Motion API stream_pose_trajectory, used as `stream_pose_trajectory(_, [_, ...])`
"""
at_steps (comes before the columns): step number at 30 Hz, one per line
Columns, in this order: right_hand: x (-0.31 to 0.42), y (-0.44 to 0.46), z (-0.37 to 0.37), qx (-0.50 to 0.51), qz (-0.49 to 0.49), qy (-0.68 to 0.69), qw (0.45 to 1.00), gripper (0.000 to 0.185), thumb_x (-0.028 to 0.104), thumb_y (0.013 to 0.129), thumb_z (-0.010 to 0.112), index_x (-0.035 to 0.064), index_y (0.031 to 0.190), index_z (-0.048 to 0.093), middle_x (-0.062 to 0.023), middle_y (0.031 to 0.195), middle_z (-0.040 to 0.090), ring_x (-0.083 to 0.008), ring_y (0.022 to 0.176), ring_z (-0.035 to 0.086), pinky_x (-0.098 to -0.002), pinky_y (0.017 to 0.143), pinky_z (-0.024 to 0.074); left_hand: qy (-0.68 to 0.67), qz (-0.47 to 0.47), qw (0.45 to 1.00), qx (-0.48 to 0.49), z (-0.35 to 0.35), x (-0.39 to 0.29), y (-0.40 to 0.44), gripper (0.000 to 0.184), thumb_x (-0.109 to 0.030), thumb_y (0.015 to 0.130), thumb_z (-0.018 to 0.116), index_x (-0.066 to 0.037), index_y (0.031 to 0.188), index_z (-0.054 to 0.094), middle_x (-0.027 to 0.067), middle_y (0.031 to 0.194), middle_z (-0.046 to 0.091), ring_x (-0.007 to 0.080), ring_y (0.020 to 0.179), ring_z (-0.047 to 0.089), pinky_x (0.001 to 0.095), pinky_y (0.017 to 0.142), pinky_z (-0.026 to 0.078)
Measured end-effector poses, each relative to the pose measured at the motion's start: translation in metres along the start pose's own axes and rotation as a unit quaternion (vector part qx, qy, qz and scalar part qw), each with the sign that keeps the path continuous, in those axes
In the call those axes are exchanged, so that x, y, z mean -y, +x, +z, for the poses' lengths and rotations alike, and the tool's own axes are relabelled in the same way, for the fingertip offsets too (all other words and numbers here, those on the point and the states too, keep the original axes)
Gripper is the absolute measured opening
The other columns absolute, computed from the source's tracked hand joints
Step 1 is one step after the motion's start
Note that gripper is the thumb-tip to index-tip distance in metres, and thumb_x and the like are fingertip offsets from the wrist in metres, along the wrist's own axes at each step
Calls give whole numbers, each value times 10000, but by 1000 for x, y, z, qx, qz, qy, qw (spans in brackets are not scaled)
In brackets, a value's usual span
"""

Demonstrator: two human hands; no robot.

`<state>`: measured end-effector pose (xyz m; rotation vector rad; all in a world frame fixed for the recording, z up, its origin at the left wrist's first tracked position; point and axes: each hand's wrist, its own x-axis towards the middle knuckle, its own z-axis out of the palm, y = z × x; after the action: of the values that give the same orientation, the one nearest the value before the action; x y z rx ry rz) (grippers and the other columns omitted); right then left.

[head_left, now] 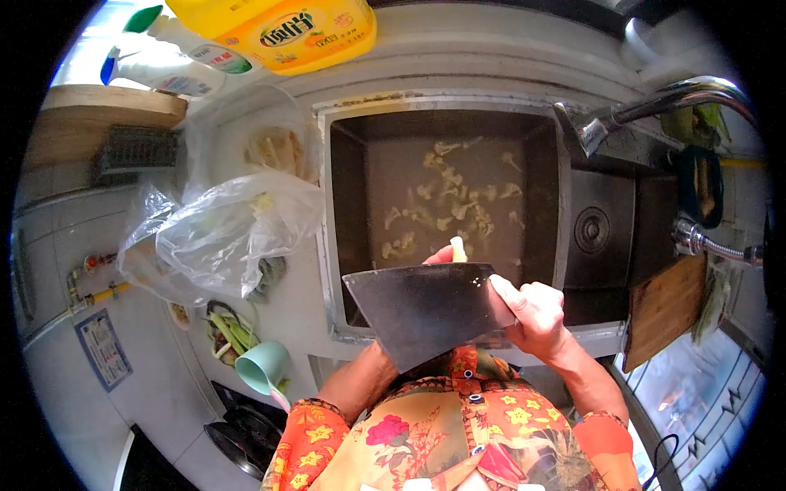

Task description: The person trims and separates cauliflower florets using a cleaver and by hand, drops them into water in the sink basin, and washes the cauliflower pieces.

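Observation:
My right hand (536, 317) is wrapped round the handle of a cleaver (422, 307). Its broad dark blade reaches to the left across the front of the sink, with a few pale specks near the handle. Behind the blade, most of my left hand (440, 256) is hidden; a fingertip shows at the upper edge against a pale piece of cauliflower (458, 249). Beyond, loose cauliflower florets (450, 190) lie scattered in the water of the sink basin (345, 176).
Left of the basin lie a clear plastic bag (237, 225), a green cup (263, 367) and green vegetables (233, 331). A yellow detergent bottle (282, 33) stands at the back. On the right are a chrome faucet (594, 131), a smaller basin (600, 196) and a wooden cutting board (667, 311).

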<state>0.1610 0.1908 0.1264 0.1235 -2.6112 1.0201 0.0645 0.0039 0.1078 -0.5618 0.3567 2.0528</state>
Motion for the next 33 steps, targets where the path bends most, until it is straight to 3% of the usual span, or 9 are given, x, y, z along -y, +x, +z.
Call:
stream_pose_trajectory(2, [2, 4, -3, 11, -6, 5, 1000, 554, 3, 593, 539, -17, 1143, 602, -32, 532, 425, -189, 435, 440, -323, 429, 378, 88, -20, 996, -8, 1, -3, 2, 435, -265, 907, 576, -25, 1261, 501, 169, 1156, 599, 252, 1044, 613, 383, 919, 518])
stream_pose_trajectory(6, [2, 5, -4, 12, -12, 1, 1000, 556, 10, 589, 538, -19, 1141, 602, -28, 532, 426, -186, 436, 439, -321, 430, 379, 133, -33, 990, -32, -49, 1, 8, 480, -250, 949, 509, -44, 1361, 377, 113, 1264, 538, 194, 1149, 539, 326, 991, 449])
stream_pose_trajectory(9, [2, 6, -4, 20, -20, -3, 1000, 557, 5, 588, 534, -23, 1140, 600, -26, 533, 427, -185, 436, 439, -320, 430, 380, 56, -70, 994, 62, -43, -7, 12, 441, -271, 952, 500, -48, 1323, 420, 115, 1252, 537, 188, 1140, 539, 326, 980, 452])
stream_pose_trajectory(12, [1, 6, -1, 10, -22, -9, 1000, 534, 11, 596, 555, -26, 1126, 609, -19, 531, 424, -169, 430, 430, -313, 422, 361, 130, -19, 991, -35, -13, -5, 12, 339, -232, 941, 519, -46, 1224, 510, 85, 1129, 601, 154, 1014, 593, 305, 883, 499])
stream_pose_trajectory(14, [4, 6, 0, -7, -43, -27, 999, 504, 27, 609, 594, -31, 1109, 619, -2, 525, 401, -142, 423, 415, -299, 412, 332, 260, -68, 943, -197, -9, -8, 27, 220, -184, 918, 540, -52, 1090, 584, 43, 958, 641, 120, 858, 619, 276, 770, 519])
stream_pose_trajectory(15, [4, 7, 1, -7, -43, -27, 999, 504, 27, 609, 594, -31, 1109, 619, -2, 525, 401, -142, 423, 415, -299, 412, 332, 260, -68, 943, -197, -6, -9, 27, 220, -184, 918, 540, -52, 1090, 584, 43, 958, 641, 120, 858, 619, 276, 770, 519])
stream_pose_trajectory(17, [4, 7, 2, -14, -84, -35, 996, 494, 49, 613, 626, -35, 1099, 624, 14, 522, 373, -118, 422, 404, -287, 406, 309, 16, -137, 990, 0, 3, -12, 24, 153, -164, 897, 555, -71, 1003, 615, 18, 841, 642, 100, 761, 618, 257, 694, 521])
stream_pose_trajectory(20, [5, 9, 2, -27, -88, -37, 995, 502, 55, 611, 633, -38, 1104, 620, 20, 522, 354, -112, 425, 401, -281, 404, 304, 21, -119, 989, -80, 16, -6, 21, 140, -181, 905, 552, -82, 973, 625, 30, 854, 643, 104, 765, 618, 254, 677, 522])
stream_pose_trajectory(33, [1, 8, -2, -39, -100, -49, 993, 476, 26, 635, 642, -32, 1108, 619, 25, 534, 374, -103, 439, 420, -271, 411, 306, 3, -142, 989, -42, 8, 6, 24, 175, -216, 918, 539, -71, 978, 617, 33, 850, 641, 108, 751, 612, 248, 667, 518])
